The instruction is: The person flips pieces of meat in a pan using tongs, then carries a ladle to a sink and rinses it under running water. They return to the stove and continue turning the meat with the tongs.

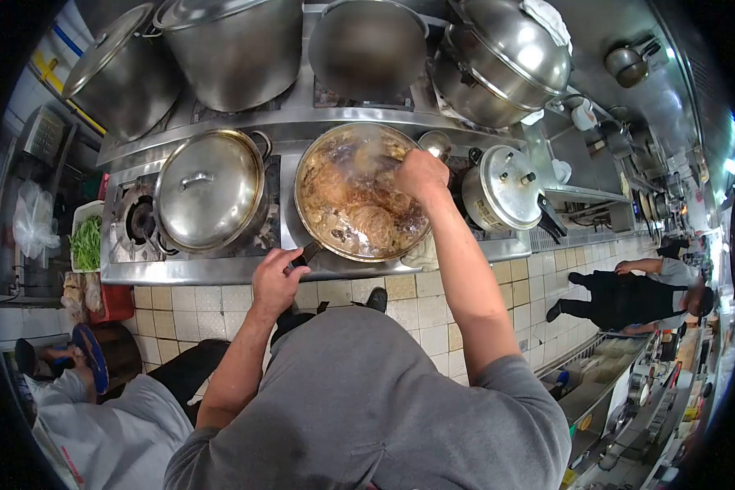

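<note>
Evidently, the wide pan (pixel 298 204) sits at the middle of the steel range (pixel 179 273), holding browned food (pixel 371 224) in bubbling liquid, with steam above. The left hand (pixel 276 282) is at the near-left side, fingers and thumb partly curled about the pan's dark handle (pixel 300 261). The right hand (pixel 423 174) is over the far-right rim, fingers curled closed; a dark implement seems to run from it into the food, but steam and the hand obscure what it is.

Left of the pan: a lidded pot (pixel 208 188), cover on. Right: a ladle (pixel 435 145) just beside the rim and a pressure cooker (pixel 510 188) farther along. A pale cloth (pixel 422 256) lies by the near-right rim. Tall stockpots (pixel 233 61) line the far side. One person (pixel 118 429) is at near left; another (pixel 641 296) stands well apart at right.
</note>
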{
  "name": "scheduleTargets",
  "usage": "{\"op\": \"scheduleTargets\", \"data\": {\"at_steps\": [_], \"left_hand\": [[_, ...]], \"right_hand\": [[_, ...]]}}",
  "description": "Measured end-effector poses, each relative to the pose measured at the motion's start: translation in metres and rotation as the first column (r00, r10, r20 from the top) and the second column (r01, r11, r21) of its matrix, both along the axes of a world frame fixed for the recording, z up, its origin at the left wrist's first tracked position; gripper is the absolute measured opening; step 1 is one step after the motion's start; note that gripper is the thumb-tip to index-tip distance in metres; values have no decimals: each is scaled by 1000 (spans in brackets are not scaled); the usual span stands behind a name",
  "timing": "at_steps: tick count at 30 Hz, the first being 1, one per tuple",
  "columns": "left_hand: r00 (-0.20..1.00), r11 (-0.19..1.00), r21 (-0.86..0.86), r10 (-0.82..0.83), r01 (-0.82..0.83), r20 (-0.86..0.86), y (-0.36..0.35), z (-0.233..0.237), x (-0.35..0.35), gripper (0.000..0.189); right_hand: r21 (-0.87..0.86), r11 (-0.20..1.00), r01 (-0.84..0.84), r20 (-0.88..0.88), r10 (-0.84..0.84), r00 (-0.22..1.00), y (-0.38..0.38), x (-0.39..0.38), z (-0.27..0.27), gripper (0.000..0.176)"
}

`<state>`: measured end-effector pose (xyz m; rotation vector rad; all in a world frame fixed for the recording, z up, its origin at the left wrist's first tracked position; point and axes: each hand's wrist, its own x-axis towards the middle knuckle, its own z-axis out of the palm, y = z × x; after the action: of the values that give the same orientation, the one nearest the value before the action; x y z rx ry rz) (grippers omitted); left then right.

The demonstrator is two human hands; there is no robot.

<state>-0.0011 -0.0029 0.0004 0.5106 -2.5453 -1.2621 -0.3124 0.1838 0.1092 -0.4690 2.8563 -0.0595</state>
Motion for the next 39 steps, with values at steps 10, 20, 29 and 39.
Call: {"op": "scheduleTargets", "data": {"at_steps": [10,20,29,39], "left_hand": [[1000,1000,18,15,-15,-12,1,-3,0,44],[1000,1000,-5,16,-16,-20,2,-5,1,43],[1000,1000,-1,11,-11,-7,1,-3,0,43],[1000,1000,-8,2,-2,-16,1,-6,-1,44]], "right_hand": [[-2,999,35,-46,-35,998,9,5,-6,34],[-321,940,116,-210,-191,959,104,36,-12,30],[-349,899,265,31,-272,962,171,119,-51,29],[-400,909,115,3,-124,992,181,149,-57,35]]}}
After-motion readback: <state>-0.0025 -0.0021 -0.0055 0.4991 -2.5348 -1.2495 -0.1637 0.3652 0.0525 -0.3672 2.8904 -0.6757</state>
